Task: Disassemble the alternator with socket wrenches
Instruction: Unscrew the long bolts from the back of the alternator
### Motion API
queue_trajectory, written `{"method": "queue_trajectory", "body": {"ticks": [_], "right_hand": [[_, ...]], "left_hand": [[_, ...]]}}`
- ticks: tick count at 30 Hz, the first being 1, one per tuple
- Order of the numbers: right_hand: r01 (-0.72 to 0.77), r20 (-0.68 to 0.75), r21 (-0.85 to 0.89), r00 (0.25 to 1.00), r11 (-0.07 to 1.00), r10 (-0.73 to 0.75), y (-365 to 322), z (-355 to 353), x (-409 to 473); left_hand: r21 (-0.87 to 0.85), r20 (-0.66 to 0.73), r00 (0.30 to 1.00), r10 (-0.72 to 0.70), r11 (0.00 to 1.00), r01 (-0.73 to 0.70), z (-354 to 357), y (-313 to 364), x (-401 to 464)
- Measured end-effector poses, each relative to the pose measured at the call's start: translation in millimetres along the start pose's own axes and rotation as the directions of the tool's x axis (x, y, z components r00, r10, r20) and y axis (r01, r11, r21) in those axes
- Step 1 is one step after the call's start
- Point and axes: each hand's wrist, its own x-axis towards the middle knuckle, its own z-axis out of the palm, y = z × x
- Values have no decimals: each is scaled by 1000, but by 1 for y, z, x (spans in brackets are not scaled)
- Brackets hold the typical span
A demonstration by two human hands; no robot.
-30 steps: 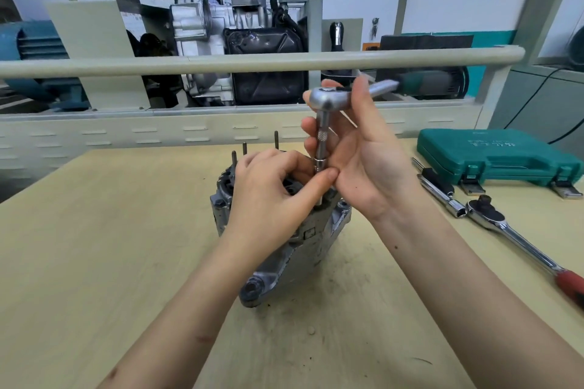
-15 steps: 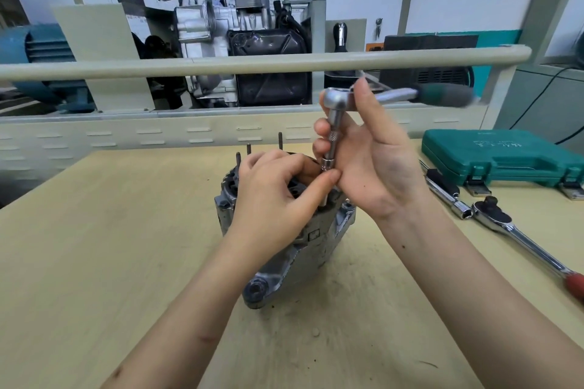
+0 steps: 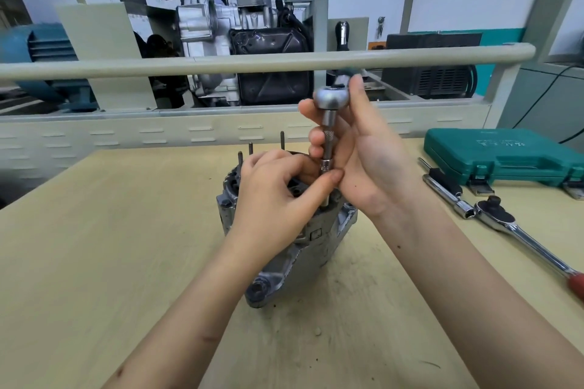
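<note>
A grey metal alternator stands on the wooden table, with three thin studs poking up at its far side. A small ratchet wrench with an extension bar and socket stands upright on the alternator's top right. My right hand wraps round the ratchet head and extension, its index finger up beside the head. My left hand lies over the alternator's top and pinches the socket's lower end with thumb and fingers. The bolt under the socket is hidden.
A green tool case lies shut at the right. In front of it lie a large ratchet with a red grip and a chrome extension bar. A beige rail and an engine stand run behind the table.
The ratchet handle swung from pointing right to pointing away, behind my right hand. Both hands stayed on the tool and alternator.
</note>
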Motion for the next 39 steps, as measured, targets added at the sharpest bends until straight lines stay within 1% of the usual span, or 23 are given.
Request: {"method": "queue_trajectory", "body": {"ticks": [4,11,15,20,24,27,31,35,39], "right_hand": [[6,6,47,1000,999,-7,-1,0,-3],[45,-2,62,999,997,-45,-1,-3,-4],[75,16,36,997,997,-76,2,-2,-4],[34,45,-35,998,999,-32,1,1,-4],[28,79,-39,997,999,-24,0,1,-6],[4,77,1,997,1000,-4,-2,-1,-7],[38,76,45,996,998,-42,-2,-4,-7],[32,64,63,997,998,-36,0,-3,-6],[21,57,66,998,998,-25,0,-2,-3]], "left_hand": [[29,-7,1000,3,1000,-3,1,0,1],[34,-19,1000,-1,999,1,2,-1,0],[-39,-2,1000,-4,999,4,0,0,1],[-97,32,999,-22,995,25,-2,3,1],[-116,24,1000,1,993,2,-4,2,1],[-75,12,1000,7,997,-6,-3,2,2],[-23,-10,1000,-2,1000,2,0,2,2],[-86,-13,999,-31,996,30,-1,3,2],[-91,21,999,-47,995,49,-1,5,0]]}}
